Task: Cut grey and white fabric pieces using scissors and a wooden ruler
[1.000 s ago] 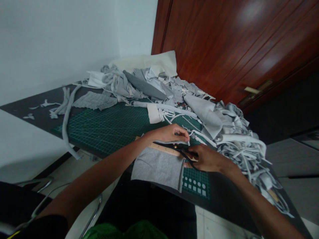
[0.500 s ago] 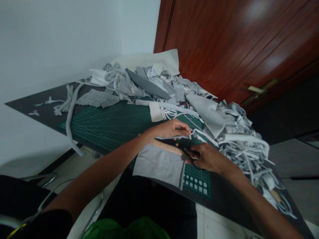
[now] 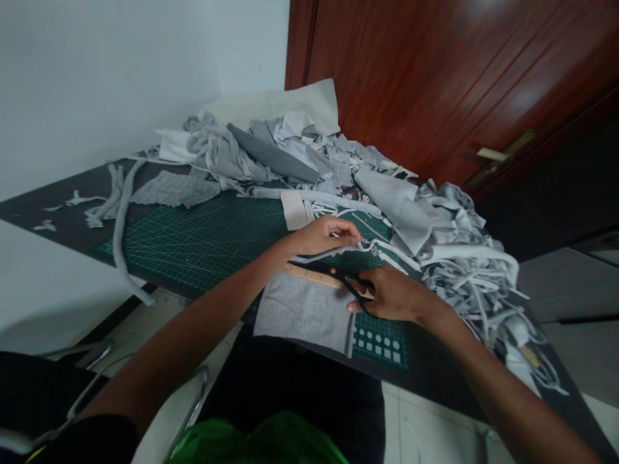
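Observation:
My left hand (image 3: 329, 236) pinches a narrow grey fabric strip (image 3: 322, 254) between thumb and fingers, just beyond the scissors. In my right hand (image 3: 391, 293) are black-handled scissors (image 3: 341, 274), their handles spread apart and blades pointing left. The blades lie over a wooden ruler (image 3: 309, 273), which rests along the far side of a flat grey fabric piece (image 3: 302, 312). That piece hangs slightly over the table's near edge. Beneath it lies a green gridded cutting mat (image 3: 203, 238). How far the blades are open is partly hidden.
Heaped grey and white fabric scraps (image 3: 285, 154) line the back of the dark table. Tangled strips (image 3: 469, 290) pile up at the right. A long rolled strip (image 3: 124, 238) droops over the near edge at left. A wooden door (image 3: 435, 84) stands behind.
The scissors' handles have spread wider in my right hand. The strip in my left hand now shows more of its length beyond the ruler. The whole view has shifted slightly.

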Motion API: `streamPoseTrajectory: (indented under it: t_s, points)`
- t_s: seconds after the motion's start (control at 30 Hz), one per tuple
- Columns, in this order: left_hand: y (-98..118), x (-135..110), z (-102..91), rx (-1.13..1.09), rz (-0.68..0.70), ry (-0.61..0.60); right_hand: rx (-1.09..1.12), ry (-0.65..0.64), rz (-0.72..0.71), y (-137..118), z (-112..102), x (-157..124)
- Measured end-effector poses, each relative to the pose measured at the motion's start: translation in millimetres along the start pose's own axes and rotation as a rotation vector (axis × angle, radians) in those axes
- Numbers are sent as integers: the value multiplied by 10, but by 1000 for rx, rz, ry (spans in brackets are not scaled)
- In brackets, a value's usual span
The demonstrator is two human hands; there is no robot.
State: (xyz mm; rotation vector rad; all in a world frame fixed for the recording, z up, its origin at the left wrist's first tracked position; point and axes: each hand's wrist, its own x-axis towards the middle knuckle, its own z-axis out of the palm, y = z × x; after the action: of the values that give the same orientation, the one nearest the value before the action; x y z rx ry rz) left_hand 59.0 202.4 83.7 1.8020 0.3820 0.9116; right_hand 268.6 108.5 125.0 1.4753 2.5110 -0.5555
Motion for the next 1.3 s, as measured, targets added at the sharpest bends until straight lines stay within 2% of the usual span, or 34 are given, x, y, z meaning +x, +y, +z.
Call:
streamPoseTrajectory:
  t_s: [0.13,0.33,0.53,0.77,1.0,1.3]
  points:
    - [32,-5,-4,10,30,4,-13,3,-38,-40,-9,60]
    - [62,-12,-14,17,43,30,-97,15,0,-84,-59,47]
    - [73,1,-14,32,28,43,-154,39,2,-49,91,41]
    - [72,15,13,27,94,59,-103,74,-18,-88,197,35]
    - [68,11,25,34,66,78,-33,74,-31,-84,183,70]
    - [59,-25,-21,58,59,88,115,-46,-71,10,93,164]
